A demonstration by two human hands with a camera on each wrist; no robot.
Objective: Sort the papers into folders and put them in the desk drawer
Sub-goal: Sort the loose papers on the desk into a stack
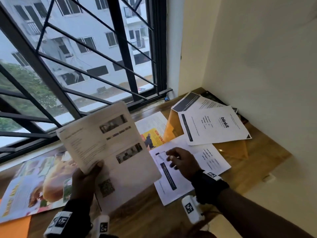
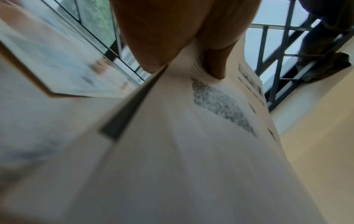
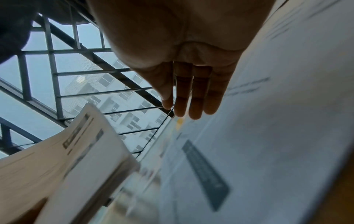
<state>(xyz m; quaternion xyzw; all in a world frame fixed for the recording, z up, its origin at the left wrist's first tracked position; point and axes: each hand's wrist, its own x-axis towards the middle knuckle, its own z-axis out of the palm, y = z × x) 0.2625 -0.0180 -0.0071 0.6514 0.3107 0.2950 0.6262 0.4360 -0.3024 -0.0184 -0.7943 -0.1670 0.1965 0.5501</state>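
While left grip (image 1: 85,177) pinches one paper sheaf (image 1: 109,148), right grip (image 1: 180,160) hovers slack-fingered, two orange folders (image 1: 173,124).

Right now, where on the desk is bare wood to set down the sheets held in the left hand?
Bare desk lies right of the white sheet under the right hand, below the blinkit page; another strip lies nearest you. The middle and left are crowded.

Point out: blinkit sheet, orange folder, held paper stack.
blinkit sheet (image 1: 214,127), head view, middle of the white page.
orange folder (image 1: 173,125), head view, bare left panel.
held paper stack (image 1: 109,145), head view, middle of the top page, above the left hand (image 1: 84,184).
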